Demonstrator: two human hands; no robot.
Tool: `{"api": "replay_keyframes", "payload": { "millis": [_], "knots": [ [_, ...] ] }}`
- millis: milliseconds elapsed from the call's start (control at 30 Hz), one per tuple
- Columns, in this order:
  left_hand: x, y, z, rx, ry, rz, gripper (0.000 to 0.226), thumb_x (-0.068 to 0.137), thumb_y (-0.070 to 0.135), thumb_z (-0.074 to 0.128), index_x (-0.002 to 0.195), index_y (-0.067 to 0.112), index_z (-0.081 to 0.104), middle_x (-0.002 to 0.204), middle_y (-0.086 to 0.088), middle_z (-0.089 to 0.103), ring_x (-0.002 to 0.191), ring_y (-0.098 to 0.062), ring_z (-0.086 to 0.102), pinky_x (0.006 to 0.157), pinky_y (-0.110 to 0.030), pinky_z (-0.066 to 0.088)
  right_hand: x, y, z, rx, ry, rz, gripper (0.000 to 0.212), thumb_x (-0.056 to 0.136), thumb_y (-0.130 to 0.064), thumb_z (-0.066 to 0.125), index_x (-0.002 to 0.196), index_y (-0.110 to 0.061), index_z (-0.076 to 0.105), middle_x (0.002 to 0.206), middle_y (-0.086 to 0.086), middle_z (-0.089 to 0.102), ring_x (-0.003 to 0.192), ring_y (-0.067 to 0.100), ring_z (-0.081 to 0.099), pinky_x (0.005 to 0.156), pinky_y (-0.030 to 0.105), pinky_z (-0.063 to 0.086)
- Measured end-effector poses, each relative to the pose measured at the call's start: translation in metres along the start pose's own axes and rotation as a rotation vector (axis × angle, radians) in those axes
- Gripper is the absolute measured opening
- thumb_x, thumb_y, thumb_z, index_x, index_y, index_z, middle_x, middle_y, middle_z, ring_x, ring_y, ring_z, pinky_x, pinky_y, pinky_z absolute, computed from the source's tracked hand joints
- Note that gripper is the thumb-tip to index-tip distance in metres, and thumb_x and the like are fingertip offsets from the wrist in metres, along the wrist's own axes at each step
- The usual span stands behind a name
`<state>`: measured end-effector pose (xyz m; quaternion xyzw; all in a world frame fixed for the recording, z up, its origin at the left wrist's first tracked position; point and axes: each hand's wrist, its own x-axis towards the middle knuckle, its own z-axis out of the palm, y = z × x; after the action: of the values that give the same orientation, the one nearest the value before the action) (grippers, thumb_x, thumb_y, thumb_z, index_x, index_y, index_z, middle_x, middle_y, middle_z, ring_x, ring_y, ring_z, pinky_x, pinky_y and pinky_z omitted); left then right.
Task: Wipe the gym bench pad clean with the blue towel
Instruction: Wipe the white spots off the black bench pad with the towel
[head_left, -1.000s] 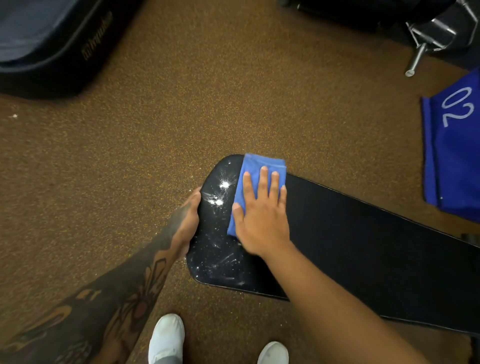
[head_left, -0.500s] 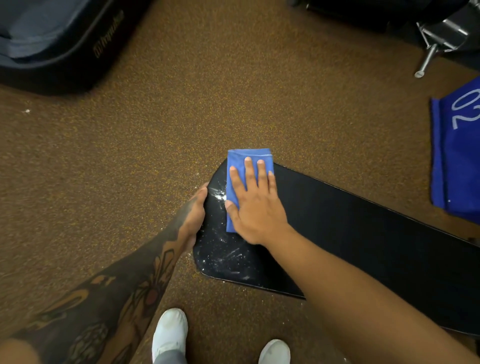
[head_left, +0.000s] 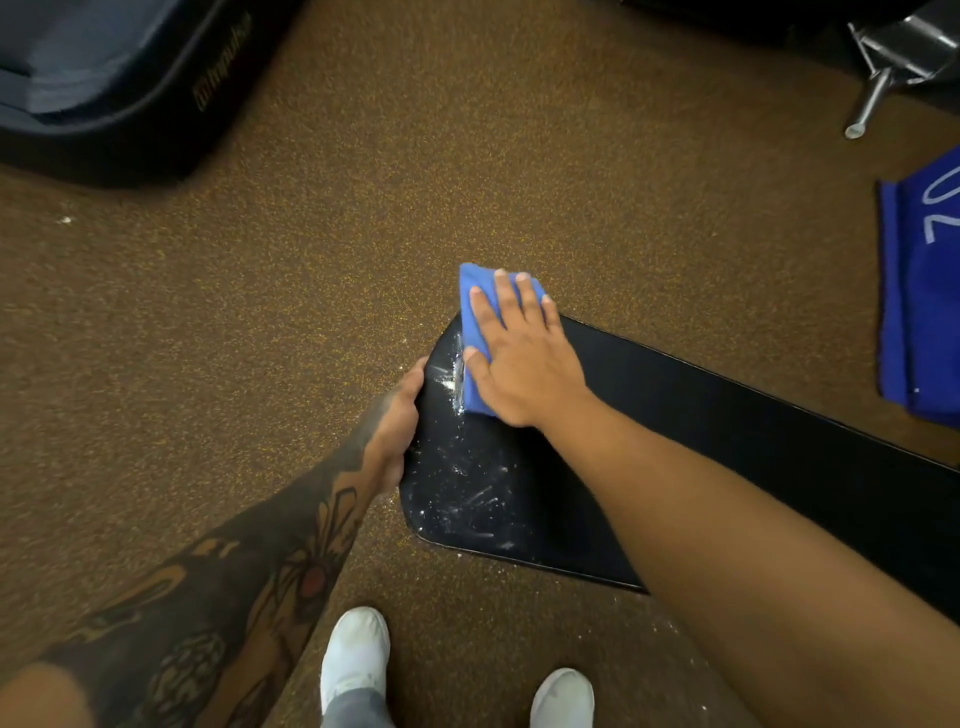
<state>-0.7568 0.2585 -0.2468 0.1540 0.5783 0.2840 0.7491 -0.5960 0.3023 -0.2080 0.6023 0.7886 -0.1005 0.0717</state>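
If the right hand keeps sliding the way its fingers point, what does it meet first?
Nothing on the pad: the right hand and blue towel already overhang the bench pad's far edge. Beyond looks like only bare floor, well below.

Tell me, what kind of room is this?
Probably a gym. There's a long black bench pad being wiped, speckled rubbery flooring, and dark padded equipment sitting nearby.
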Motion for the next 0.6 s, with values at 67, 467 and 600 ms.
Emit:
{"api": "replay_keyframes", "payload": {
  "millis": [67,467,600],
  "knots": [
    [-0.003,0.003,0.001,0.000,-0.005,-0.001,0.045,0.104,0.053,0.034,0.133,0.033,0.062,0.118,-0.004,0.075,0.105,-0.020,0.072,0.077,-0.033,0.060,0.011,-0.009,0.000,0.031,0.004,0.118,0.067,0.101,-0.045,0.028,0.158,-0.017,0.005,0.166,0.014,-0.004,0.152,0.035,-0.009,0.122,0.051,0.000],
    [-0.014,0.009,0.004,-0.100,-0.045,-0.037,0.047,0.105,0.046,0.035,0.112,0.021,0.075,0.110,-0.012,0.076,0.099,-0.027,0.073,0.092,-0.041,0.055,-0.001,-0.019,0.004,0.042,0.007,0.059,0.069,0.101,-0.042,0.030,0.158,-0.014,0.004,0.166,0.010,-0.003,0.152,0.030,-0.009,0.123,0.049,-0.002],
    [-0.014,0.009,0.003,-0.118,-0.060,-0.022,0.049,0.106,0.042,0.031,0.107,0.018,0.074,0.106,-0.009,0.078,0.089,-0.020,0.075,0.075,-0.031,0.058,-0.023,-0.041,0.009,0.025,0.036,-0.029,0.069,0.098,-0.042,0.030,0.158,-0.012,0.012,0.166,0.014,0.004,0.152,0.035,-0.003,0.122,0.051,0.002]
  ]
}}
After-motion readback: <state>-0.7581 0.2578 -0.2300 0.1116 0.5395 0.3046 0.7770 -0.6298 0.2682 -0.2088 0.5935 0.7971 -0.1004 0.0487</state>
